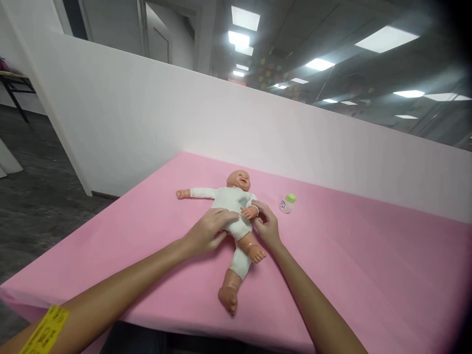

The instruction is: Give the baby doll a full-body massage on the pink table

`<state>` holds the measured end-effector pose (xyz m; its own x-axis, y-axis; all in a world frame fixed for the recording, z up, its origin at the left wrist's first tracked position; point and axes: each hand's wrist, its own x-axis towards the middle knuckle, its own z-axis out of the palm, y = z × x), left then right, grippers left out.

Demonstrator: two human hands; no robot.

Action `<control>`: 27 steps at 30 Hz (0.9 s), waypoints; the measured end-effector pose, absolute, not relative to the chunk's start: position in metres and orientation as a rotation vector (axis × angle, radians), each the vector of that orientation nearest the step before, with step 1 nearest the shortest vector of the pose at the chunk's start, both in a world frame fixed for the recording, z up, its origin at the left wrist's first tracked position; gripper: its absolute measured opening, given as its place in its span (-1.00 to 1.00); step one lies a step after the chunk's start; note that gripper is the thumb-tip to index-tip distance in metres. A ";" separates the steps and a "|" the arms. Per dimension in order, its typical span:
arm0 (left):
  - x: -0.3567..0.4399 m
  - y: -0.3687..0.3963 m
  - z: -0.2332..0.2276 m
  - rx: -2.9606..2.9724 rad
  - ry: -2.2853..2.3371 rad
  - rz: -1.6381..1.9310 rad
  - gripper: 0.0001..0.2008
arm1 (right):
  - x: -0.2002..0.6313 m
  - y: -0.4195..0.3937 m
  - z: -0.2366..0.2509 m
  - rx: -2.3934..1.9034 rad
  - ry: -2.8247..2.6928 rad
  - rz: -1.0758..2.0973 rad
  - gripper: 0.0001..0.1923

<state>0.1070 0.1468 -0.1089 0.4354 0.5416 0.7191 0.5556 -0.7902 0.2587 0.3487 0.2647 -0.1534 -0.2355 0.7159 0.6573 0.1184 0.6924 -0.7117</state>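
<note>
Two hands, left hand [206, 232] and right hand [267, 225], fingers open on one doll [232, 206]; one bottle [286, 203]

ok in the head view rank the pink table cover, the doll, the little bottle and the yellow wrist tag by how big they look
1. pink table cover, by far the largest.
2. doll, lying on its back with the left hand and right hand on it.
3 and 4. little bottle and yellow wrist tag: unsure, since the tag is much nearer the camera.
</note>
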 end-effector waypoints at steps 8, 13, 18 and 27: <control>0.107 0.149 -0.116 -2.518 -1.145 -1.383 -0.51 | 0.355 0.272 -0.156 -0.638 -1.886 0.519 -0.55; 0.100 0.149 -0.111 -2.568 -1.047 -1.378 -0.54 | 0.352 0.270 -0.155 -0.671 -1.653 0.783 -0.55; 0.090 0.147 -0.104 -2.691 -0.940 -1.300 -0.49 | 0.351 0.273 -0.151 -0.708 -1.316 0.974 -0.33; 0.088 0.145 -0.094 -2.731 -1.103 -1.092 -0.47 | 0.360 0.292 -0.165 -0.735 -0.883 1.167 -0.51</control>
<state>0.0878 0.1448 -0.0937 0.5116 0.6106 0.6045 0.6107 -0.7533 0.2440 0.3597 0.2918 -0.1647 0.1481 0.9692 0.1966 -0.4531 0.2432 -0.8577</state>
